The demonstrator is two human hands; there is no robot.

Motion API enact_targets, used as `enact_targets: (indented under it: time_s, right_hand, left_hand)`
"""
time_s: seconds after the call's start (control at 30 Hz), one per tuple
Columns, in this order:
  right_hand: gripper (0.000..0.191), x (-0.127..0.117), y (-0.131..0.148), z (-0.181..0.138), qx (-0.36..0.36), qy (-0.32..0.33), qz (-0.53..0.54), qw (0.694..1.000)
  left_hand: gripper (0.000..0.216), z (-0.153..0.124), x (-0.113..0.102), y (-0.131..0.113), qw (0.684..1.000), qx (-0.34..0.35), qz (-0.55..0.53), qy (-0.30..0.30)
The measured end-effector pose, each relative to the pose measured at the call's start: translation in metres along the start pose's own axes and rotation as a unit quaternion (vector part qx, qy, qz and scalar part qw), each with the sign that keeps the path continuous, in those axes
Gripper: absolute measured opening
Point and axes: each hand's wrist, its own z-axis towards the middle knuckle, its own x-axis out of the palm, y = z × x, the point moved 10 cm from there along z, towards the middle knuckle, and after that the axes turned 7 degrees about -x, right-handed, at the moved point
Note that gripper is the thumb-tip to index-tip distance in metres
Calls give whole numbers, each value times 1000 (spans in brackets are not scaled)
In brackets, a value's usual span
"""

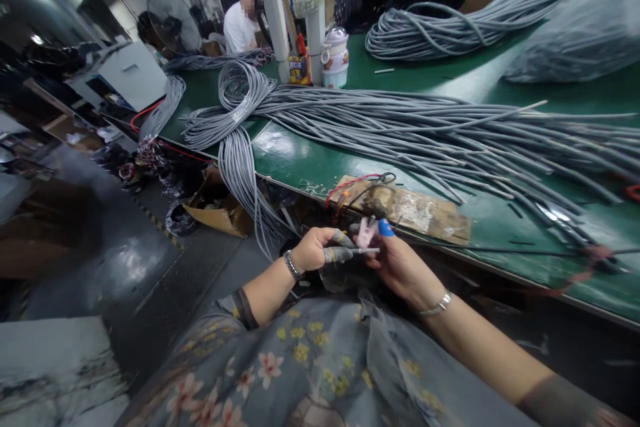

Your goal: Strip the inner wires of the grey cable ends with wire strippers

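Both my hands meet just in front of the green workbench edge [310, 181]. My left hand [316, 250] is closed, with grey finger covers on it, and pinches a thin grey wire end [363, 251]. My right hand [395, 260] is closed too, a blue cover on one fingertip, and grips a small pink-white piece [367, 230] at the wire's tip. I cannot make out what that piece is. A worn brown cardboard pad [420, 208] with a red and black lead lies on the bench just beyond my hands.
Long bundles of grey cable [450, 133] stretch across the bench, with coils [240, 90] hanging over its left edge and another coil [425, 33] farther back. A jar [336, 57] stands by a white post. A person in white [240, 27] sits far off near a fan [170, 19].
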Motion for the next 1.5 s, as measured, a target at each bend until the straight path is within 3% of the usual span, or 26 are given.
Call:
enact_targets:
  time_s: [0.23, 0.47, 0.57, 0.67, 0.83, 1.13, 1.3, 1.5]
  right_hand:
    - [59, -13, -11, -4, 24, 17, 12, 1000]
    - [68, -15, -21, -25, 65, 106, -117, 985]
    - [69, -18, -9, -33, 21, 115, -217, 969]
    - [74, -17, 15, -39, -82, 125, -368, 918]
    - [63, -17, 45, -53, -205, 115, -562, 793]
    - [40, 21, 67, -82, -369, 133, -722, 570]
    - [40, 38, 75, -91, -412, 114, -752, 502]
    - [39, 49, 78, -95, -424, 97, -771, 466]
  left_hand:
    - [55, -24, 2, 8, 1000, -16, 2, 23]
    - [50, -40, 2, 4, 995, 22, 95, -7]
    - [48, -44, 3, 2, 992, 22, 126, -21]
    - [49, -46, 2, 7, 991, -5, 125, -39]
    - [48, -50, -3, 19, 991, -63, 101, -66]
    - [51, -51, 3, 23, 987, -156, -23, -40]
    - [50, -52, 2, 23, 985, -162, -34, -46]
    - [50, -54, 3, 24, 984, -170, -29, -40]
